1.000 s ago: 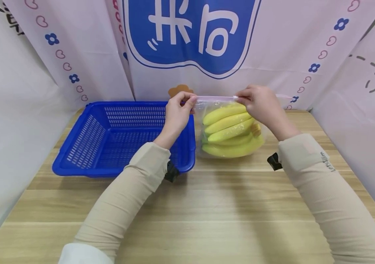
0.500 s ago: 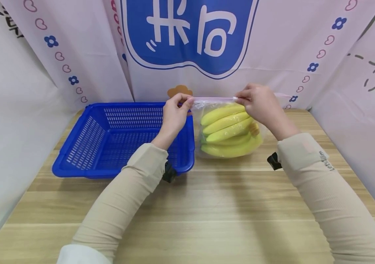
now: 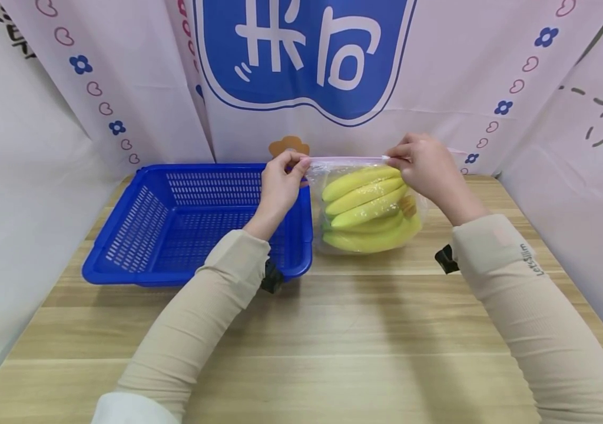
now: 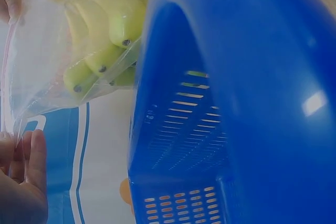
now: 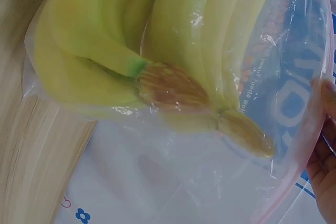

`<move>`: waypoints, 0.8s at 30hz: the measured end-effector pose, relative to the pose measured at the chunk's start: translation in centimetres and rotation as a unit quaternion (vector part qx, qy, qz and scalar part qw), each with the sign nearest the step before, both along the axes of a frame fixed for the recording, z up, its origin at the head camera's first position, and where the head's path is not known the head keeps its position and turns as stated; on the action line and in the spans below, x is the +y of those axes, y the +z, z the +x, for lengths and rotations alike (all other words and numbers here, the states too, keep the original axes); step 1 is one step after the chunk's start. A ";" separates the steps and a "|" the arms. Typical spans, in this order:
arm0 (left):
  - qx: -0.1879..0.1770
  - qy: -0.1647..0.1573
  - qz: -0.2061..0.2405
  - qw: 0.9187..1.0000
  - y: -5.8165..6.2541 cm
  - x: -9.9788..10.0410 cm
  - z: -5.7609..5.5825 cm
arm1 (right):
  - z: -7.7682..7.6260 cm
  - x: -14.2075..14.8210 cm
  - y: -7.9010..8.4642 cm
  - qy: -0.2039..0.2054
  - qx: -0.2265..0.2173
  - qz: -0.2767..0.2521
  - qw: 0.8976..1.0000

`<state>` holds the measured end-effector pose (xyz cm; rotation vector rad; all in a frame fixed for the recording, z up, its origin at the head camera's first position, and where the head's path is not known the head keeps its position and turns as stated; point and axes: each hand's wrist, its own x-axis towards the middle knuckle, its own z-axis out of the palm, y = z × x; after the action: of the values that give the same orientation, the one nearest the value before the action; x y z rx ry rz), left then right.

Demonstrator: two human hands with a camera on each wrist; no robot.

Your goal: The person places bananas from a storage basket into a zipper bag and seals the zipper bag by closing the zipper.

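Observation:
A clear zip bag (image 3: 316, 176) with a pink zip strip along its top stands on the table, holding bunches of yellow bananas (image 3: 367, 200). My left hand (image 3: 282, 184) pinches the left end of the strip between thumb and fingers. On the strip, farther right, my right hand (image 3: 428, 168) pinches at a small white slider (image 3: 386, 158). In the right wrist view two brown banana stems (image 5: 173, 86) show through the plastic. The left wrist view shows the banana tips (image 4: 102, 68) inside the bag, with my left fingers (image 4: 37, 156) at its corner.
A blue slotted plastic basket (image 3: 116, 232) sits left of the bag, under my left forearm. Behind the wooden table (image 3: 333, 347) hangs a printed white cloth (image 3: 439, 70) with a blue emblem.
My right hand has slid a little to the right along the zip strip, with the white slider. My left hand stays at the left end, shifted only slightly left.

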<state>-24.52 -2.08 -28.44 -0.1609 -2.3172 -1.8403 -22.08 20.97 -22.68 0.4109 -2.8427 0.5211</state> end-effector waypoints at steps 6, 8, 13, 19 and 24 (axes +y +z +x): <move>0.005 -0.001 -0.001 1.000 0.0 0.0 0.0 | 0.0 0.4 0.0 0.003 0.007 0.002 1.000; 0.008 -0.001 -0.002 1.000 0.0 0.0 -0.1 | 0.0 0.5 0.0 0.000 0.006 0.001 1.000; 0.011 0.001 -0.006 1.000 0.1 0.0 -0.1 | 0.0 0.7 0.1 -0.010 0.002 0.000 1.000; 0.011 0.005 -0.011 1.000 0.2 0.1 -0.1 | -0.1 1.2 0.0 -0.015 0.010 -0.001 1.000; 0.015 0.012 -0.018 1.000 0.1 0.2 0.0 | 0.1 1.4 0.1 -0.027 0.003 0.004 1.000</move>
<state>-24.52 -1.84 -28.30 -0.1624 -2.3236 -1.7731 -22.00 22.41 -22.59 0.3347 -2.8429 0.4964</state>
